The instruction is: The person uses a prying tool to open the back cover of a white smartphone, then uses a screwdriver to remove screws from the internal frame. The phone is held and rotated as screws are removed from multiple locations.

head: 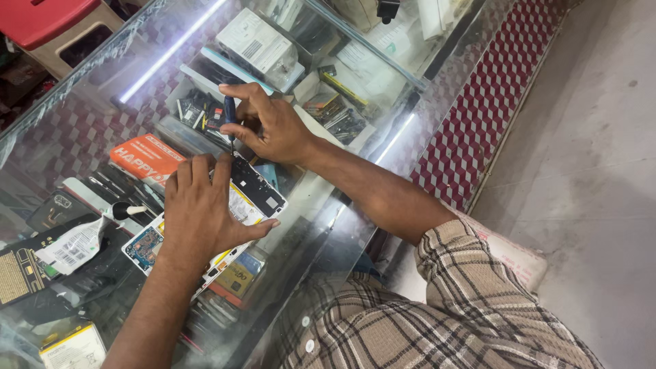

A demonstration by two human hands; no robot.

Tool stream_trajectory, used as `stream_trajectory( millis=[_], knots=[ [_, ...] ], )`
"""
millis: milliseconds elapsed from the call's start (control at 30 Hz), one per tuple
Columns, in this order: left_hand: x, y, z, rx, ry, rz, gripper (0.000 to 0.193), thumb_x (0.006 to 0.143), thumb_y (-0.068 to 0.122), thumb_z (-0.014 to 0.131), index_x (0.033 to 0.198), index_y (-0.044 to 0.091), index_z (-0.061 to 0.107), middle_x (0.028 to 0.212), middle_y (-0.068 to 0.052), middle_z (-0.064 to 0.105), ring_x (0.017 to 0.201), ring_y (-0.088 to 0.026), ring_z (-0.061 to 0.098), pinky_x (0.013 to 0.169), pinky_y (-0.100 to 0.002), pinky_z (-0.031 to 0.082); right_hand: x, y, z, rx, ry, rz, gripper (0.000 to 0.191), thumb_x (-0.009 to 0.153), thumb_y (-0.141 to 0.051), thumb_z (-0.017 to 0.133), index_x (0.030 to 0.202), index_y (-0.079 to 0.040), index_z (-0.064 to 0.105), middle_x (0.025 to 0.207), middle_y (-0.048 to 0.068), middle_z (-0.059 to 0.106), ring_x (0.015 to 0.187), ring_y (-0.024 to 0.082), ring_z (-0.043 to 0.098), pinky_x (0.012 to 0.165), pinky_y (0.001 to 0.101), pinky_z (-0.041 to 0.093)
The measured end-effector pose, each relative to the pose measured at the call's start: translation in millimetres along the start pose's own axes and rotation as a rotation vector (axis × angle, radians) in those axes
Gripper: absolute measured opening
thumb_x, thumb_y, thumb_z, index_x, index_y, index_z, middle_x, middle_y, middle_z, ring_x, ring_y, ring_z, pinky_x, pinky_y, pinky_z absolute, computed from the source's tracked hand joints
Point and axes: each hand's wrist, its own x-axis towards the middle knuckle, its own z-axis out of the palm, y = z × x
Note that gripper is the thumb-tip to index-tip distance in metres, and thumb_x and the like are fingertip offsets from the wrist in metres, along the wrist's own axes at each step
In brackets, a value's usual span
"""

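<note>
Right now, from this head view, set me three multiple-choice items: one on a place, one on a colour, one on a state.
1. Where does the left hand rest?
A. on the opened phone
B. on the floor
C. on a red stool

2. What colour is the flat box beyond the left hand?
A. green
B. orange
C. purple

3. What state is the phone in?
A. sealed, screen lit
B. wrapped in film
C. back off, insides bare

Answers:
1. A, the palm and fingers press it onto the glass counter.
2. B, its top is plainly orange.
3. C, a circuit board shows, and the right hand sets a screwdriver to it.
</note>
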Motion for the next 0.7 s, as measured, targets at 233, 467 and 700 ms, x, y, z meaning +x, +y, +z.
stream_trajectory(
  millis=[233, 467, 700],
  knots=[
    [1.3, 0.1, -2.1, -0.007, 0.014, 0.008, 0.117, 0.045, 0.076, 0.084, 0.130, 0.000, 0.059, 0.111, -0.017, 0.052, 0.107, -0.037, 0.051, 0.090, -0.052, 0.044, -1.0, -1.1, 0.6, -0.012, 0.006, 0.017, 0.066, 0.099, -0.018, 0.082, 0.149, -0.010, 0.040, 0.081, 0.004, 0.070, 0.066, 0.010, 0.068, 0.061, 0.0258, 0.051],
    [2.8, 1.2, -5.8, -0.029, 0.009, 0.004, 0.116, 0.045, 0.076, 0.084, 0.130, 0.001, 0.060, 0.109, -0.016, 0.052, 0.105, -0.036, 0.051, 0.091, -0.051, 0.043, 0.6, -1.9, -0.4, -0.021, 0.021, -0.015, 0.065, 0.099, -0.018, 0.082, 0.149, -0.010, 0.040, 0.083, 0.004, 0.071, 0.068, 0.010, 0.069, 0.062, 0.0256, 0.053],
    [5.5, 2.6, -8.6, -0.013, 0.001, 0.003, 0.116, 0.042, 0.075, 0.086, 0.127, 0.000, 0.062, 0.108, -0.016, 0.053, 0.106, -0.036, 0.052, 0.093, -0.052, 0.042, -0.2, -2.8, 1.3, 0.006, 0.021, 0.016, 0.064, 0.099, -0.017, 0.082, 0.148, -0.009, 0.041, 0.081, 0.005, 0.070, 0.065, 0.011, 0.067, 0.061, 0.0260, 0.051]
  ],
)
